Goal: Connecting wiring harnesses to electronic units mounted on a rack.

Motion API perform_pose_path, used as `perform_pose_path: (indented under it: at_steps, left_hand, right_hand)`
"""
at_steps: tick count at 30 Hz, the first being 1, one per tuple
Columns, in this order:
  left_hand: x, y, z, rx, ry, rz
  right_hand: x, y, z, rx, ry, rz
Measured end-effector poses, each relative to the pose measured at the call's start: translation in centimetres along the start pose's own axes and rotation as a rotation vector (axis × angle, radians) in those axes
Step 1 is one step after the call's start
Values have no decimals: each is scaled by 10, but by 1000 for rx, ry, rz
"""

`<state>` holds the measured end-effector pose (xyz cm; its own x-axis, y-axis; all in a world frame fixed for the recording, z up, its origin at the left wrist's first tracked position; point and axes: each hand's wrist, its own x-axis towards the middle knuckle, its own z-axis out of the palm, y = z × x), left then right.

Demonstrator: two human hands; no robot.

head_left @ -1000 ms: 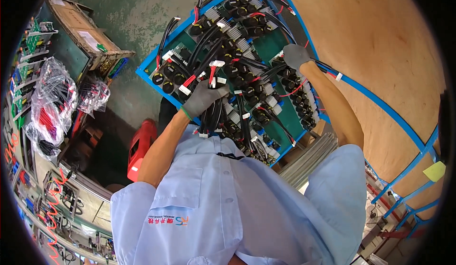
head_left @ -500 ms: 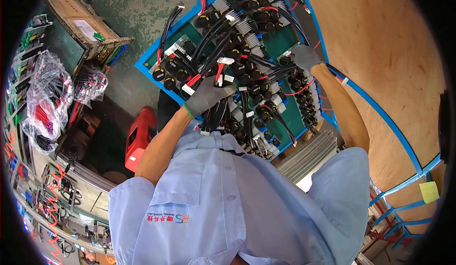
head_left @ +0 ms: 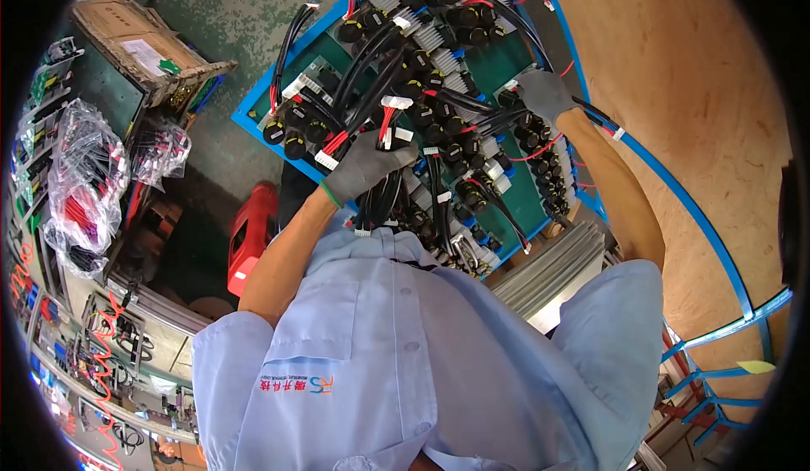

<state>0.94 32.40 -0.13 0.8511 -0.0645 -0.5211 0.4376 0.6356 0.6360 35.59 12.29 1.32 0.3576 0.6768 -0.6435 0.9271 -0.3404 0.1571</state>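
Note:
A grey-gloved left hand [head_left: 368, 166] of mine is closed round a bundle of black cables [head_left: 384, 199] with white plug ends, at the near left of a blue-framed tray [head_left: 245, 115]. Red-wired white connectors [head_left: 396, 102] stick up just beyond its fingers. My right hand [head_left: 547, 96], also gloved, is at the tray's right side with its fingers curled down beside black cables [head_left: 498, 122] and a circuit board; what it grips is hidden. Boards with black capacitors [head_left: 429, 117] and silver finned heatsinks [head_left: 429, 37] fill much of the green tray.
A wooden panel [head_left: 666, 91] with blue edging lies to the right. At the left are a worn wooden crate [head_left: 135, 37], plastic-wrapped cables [head_left: 84, 184] and a red object [head_left: 253, 239]. Stacked grey strips [head_left: 548, 273] sit near my right elbow.
The whole view has shifted slightly, and the tray appears a little farther left. Both hands keep nearly the same places on the tray, the left still round the cables.

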Motion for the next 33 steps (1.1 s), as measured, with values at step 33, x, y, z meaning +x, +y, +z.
perform_pose_path:
  at_steps: [33]
  left_hand:
    - [5, -7, -1, 40, 29, 9]
  right_hand:
    - [6, -6, -6, -168, -16, -38]
